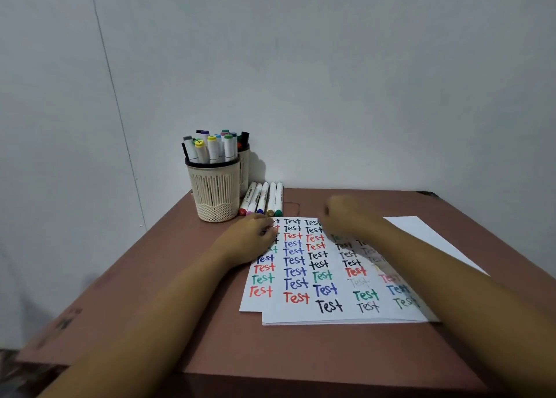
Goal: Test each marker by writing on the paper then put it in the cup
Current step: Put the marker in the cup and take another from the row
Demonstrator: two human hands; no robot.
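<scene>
Markers (264, 200) just beyond left hand (251, 239), relaxed on paper (340, 315); right hand (346, 217) blurred, grip unclear.

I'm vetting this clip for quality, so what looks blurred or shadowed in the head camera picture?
Head view: the right hand is smeared by motion blur, its fingers unreadable; the left hand, on the paper, is sharper; lighting is dim and even, with a soft shadow on the wall beside the cups.

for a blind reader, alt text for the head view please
Left hand rests on a paper filled with coloured "Test" words, blurred right hand above it; five markers lie beside a beige cup of markers on a brown table.
</scene>
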